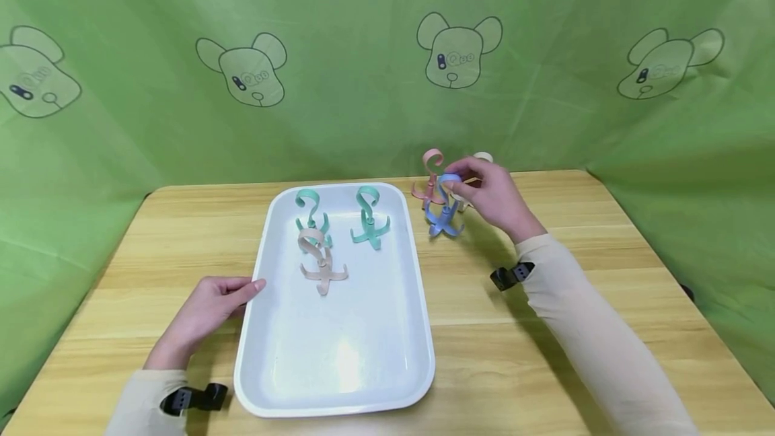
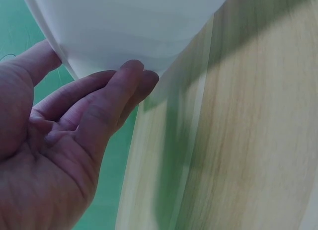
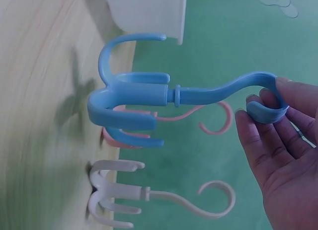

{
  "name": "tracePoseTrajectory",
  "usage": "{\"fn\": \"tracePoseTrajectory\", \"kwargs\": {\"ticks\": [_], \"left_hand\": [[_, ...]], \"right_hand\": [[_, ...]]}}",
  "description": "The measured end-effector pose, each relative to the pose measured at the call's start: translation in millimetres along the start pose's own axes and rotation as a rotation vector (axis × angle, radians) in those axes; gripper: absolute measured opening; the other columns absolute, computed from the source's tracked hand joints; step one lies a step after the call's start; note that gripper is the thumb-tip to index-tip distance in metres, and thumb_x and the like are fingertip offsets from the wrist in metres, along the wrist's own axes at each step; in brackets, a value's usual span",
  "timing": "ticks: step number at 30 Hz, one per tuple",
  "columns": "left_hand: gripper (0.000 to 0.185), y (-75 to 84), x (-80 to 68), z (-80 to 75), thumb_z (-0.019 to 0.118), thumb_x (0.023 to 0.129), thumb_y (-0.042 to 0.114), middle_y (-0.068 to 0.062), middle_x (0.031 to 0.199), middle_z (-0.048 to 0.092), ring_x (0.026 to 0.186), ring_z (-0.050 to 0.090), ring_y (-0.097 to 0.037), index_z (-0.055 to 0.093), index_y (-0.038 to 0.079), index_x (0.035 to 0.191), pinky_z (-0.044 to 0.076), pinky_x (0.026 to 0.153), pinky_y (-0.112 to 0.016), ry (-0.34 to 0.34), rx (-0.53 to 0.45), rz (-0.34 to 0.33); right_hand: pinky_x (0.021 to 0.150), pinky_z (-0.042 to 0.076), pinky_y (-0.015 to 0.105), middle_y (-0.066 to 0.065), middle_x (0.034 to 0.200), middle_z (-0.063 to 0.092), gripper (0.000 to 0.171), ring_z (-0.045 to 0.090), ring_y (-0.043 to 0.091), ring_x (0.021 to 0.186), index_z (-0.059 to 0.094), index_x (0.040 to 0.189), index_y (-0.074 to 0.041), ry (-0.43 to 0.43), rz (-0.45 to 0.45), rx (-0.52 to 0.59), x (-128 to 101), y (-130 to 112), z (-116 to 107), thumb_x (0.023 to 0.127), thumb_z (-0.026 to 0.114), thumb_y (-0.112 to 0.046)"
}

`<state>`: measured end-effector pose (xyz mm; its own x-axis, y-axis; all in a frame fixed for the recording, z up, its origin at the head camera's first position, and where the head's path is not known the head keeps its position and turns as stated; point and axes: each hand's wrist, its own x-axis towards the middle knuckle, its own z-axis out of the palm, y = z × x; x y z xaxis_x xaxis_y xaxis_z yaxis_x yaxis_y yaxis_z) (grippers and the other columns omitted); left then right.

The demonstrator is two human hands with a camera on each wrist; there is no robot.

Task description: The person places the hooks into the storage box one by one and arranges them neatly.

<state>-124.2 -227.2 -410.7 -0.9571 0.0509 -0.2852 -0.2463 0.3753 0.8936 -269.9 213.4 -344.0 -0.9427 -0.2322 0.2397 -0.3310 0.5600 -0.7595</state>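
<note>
My right hand (image 1: 461, 178) pinches the curled top of a blue four-pronged hook (image 1: 445, 217), just right of the white tray (image 1: 345, 355). In the right wrist view the fingertips (image 3: 271, 91) close round the blue hook's (image 3: 134, 98) curl; its prongs sit at or just above the wood, I cannot tell which. A pink hook (image 1: 428, 177) stands right behind it, and a white hook (image 3: 164, 197) stands partly hidden by the hand. My left hand (image 1: 239, 291) rests on the table with straight fingers (image 2: 117, 86) touching the tray's (image 2: 129, 26) left rim.
In the tray stand two teal hooks (image 1: 311, 217) (image 1: 369, 217) and a beige hook (image 1: 321, 258), all in its far half. The wooden table (image 1: 545, 355) is closed in by a green printed backdrop (image 1: 363, 52) at the back and sides.
</note>
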Motion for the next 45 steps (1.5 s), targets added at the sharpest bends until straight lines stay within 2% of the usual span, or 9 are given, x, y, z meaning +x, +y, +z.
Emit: {"fn": "tracePoseTrajectory", "kwargs": {"ticks": [12,19,25,35,45], "left_hand": [[0.059,-1.2,0.5,0.6,0.065,0.094,0.044,-0.017,0.108,0.070,0.096,0.069,-0.024,0.063,-0.009,0.122,0.056,0.084,-0.032,-0.013,-0.002,0.004],[0.058,-2.8,-1.5,2.2,0.065,0.095,0.042,-0.019,0.110,0.069,0.097,0.069,-0.026,0.063,-0.009,0.123,0.056,0.084,-0.034,-0.023,-0.018,0.000],[0.059,-1.0,0.1,1.7,0.065,0.094,0.045,-0.017,0.108,0.071,0.097,0.069,-0.024,0.064,-0.008,0.122,0.055,0.085,-0.033,-0.011,0.016,-0.002],[0.060,-0.9,0.8,1.0,0.064,0.095,0.044,-0.017,0.108,0.070,0.093,0.070,-0.024,0.062,-0.009,0.123,0.055,0.084,-0.032,-0.025,0.021,-0.001],[0.058,-1.0,0.4,-1.5,0.064,0.095,0.043,-0.017,0.109,0.070,0.095,0.069,-0.022,0.064,-0.008,0.122,0.056,0.084,-0.033,-0.023,0.020,0.007]], "right_hand": [[0.076,0.055,0.034,0.007,0.104,0.066,0.022,0.062,0.022,0.089,0.067,0.112,-0.005,0.007,-0.026,-0.010,-18,-28,-13,0.093,0.071,-0.014],[0.077,0.055,0.035,0.005,0.101,0.066,0.019,0.062,0.020,0.088,0.068,0.109,-0.005,0.023,-0.073,-0.036,-29,-47,-14,0.091,0.072,-0.011],[0.077,0.055,0.034,0.004,0.101,0.066,0.017,0.062,0.018,0.088,0.069,0.107,-0.005,0.028,-0.104,-0.044,-37,-64,-15,0.091,0.072,-0.010],[0.077,0.056,0.027,0.001,0.100,0.067,0.017,0.062,0.014,0.092,0.071,0.106,-0.005,-0.003,-0.208,0.007,-42,-79,-9,0.090,0.074,-0.010],[0.075,0.056,0.028,-0.002,0.096,0.064,0.014,0.062,0.012,0.090,0.072,0.103,-0.008,-0.080,-0.341,0.020,-35,-96,1,0.090,0.073,-0.007]]}}
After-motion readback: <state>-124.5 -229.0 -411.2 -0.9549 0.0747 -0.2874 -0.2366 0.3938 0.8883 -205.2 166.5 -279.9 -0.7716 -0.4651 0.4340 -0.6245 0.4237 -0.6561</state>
